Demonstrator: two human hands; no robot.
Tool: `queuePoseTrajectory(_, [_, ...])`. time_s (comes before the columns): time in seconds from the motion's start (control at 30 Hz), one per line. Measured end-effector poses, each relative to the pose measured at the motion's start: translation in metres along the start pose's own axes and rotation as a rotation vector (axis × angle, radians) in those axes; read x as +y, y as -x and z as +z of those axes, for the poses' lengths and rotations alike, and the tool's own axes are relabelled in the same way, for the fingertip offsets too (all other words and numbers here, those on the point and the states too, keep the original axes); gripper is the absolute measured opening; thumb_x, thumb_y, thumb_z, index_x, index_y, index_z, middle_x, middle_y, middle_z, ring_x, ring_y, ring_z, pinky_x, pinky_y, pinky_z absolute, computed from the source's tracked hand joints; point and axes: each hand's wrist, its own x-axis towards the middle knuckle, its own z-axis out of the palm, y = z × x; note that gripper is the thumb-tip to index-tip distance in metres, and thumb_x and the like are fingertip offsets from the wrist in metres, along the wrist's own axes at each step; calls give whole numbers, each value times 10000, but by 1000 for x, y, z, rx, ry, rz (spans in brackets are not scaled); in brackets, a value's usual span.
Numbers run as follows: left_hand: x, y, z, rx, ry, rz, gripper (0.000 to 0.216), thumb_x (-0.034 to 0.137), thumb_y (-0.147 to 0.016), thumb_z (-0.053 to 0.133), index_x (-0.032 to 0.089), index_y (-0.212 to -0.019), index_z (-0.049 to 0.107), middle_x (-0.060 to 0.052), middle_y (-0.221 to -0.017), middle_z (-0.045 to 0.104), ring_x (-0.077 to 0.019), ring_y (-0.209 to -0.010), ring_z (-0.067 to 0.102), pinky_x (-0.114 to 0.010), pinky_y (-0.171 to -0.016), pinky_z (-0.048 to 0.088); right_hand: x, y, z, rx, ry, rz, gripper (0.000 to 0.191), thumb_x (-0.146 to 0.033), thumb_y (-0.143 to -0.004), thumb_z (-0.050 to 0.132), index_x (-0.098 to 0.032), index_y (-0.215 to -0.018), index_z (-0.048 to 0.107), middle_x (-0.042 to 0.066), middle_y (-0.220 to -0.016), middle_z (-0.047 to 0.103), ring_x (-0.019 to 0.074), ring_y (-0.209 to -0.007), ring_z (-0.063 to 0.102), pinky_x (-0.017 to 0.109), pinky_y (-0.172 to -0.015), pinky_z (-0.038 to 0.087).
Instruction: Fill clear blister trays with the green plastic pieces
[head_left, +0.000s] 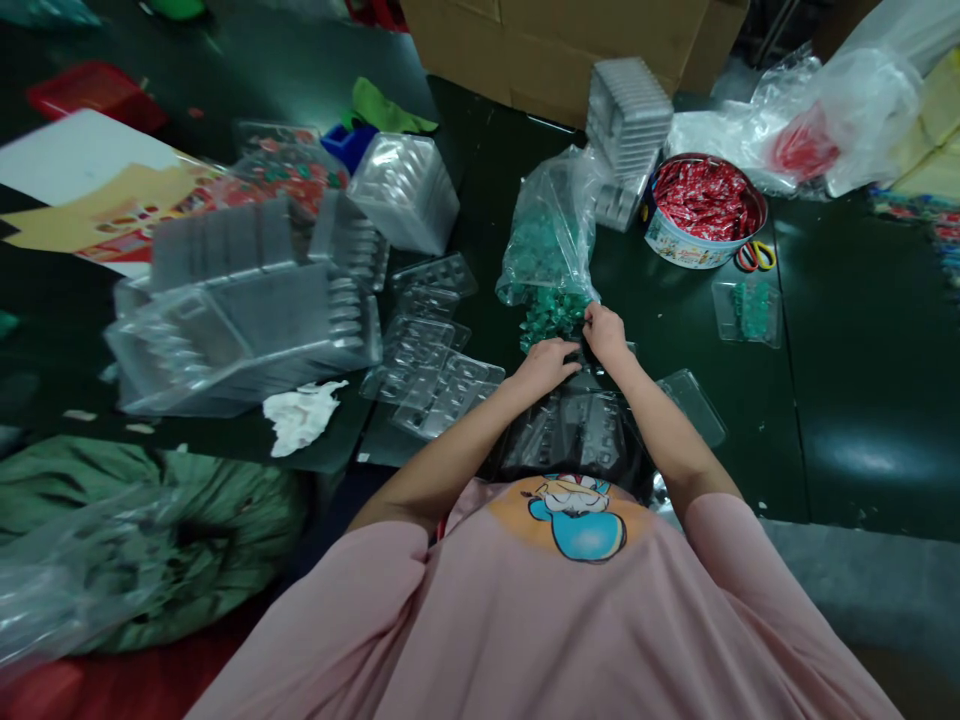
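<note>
My left hand [546,362] and my right hand [604,332] are close together at the edge of a pile of small green wrapped pieces [551,315] that spills from a clear plastic bag [547,235]. Both hands have their fingers curled in among the green pieces; what they hold is too small to make out. Just below the hands, close to my body, lies a clear plastic blister tray [574,430] on the dark green table [847,400].
Stacks of clear trays [247,310] stand at the left, loose trays [435,350] lie beside them, and another stack [628,115] stands at the back. A round tin of red packets [705,210], scissors [756,256], a tray with green pieces [748,312], cardboard boxes [555,40] and crumpled tissue [300,415] surround them.
</note>
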Motion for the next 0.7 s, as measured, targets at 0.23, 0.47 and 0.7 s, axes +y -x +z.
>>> queuePoseTrajectory(0.23, [3, -15, -5, 250, 711, -257, 329, 211, -714, 688, 135, -1032, 723, -59, -840, 719, -176, -783, 652, -300, -771, 487, 7, 23, -21, -87, -646, 75, 97, -199, -707, 611, -192, -804, 609, -15, -715, 617, 137, -665, 561, 267, -678, 437])
queuePoseTrajectory(0.47, [19, -22, 2, 256, 1071, -305, 299, 222, -560, 792, 116, -828, 713, -21, -735, 678, -124, -701, 591, -266, -714, 463, 6, 50, -32, -101, -941, 65, 231, -341, -707, 664, -186, -877, 649, 0, -788, 654, 135, -732, 600, 286, -741, 475])
queuePoseTrajectory(0.7, [25, -18, 1, 240, 1054, -229, 279, 184, -580, 749, 127, -845, 685, -7, -752, 659, -117, -741, 594, -262, -769, 462, 4, 57, -40, 9, -755, -24, 166, -330, -758, 652, -183, -835, 668, 11, -784, 675, 153, -744, 617, 294, -744, 482])
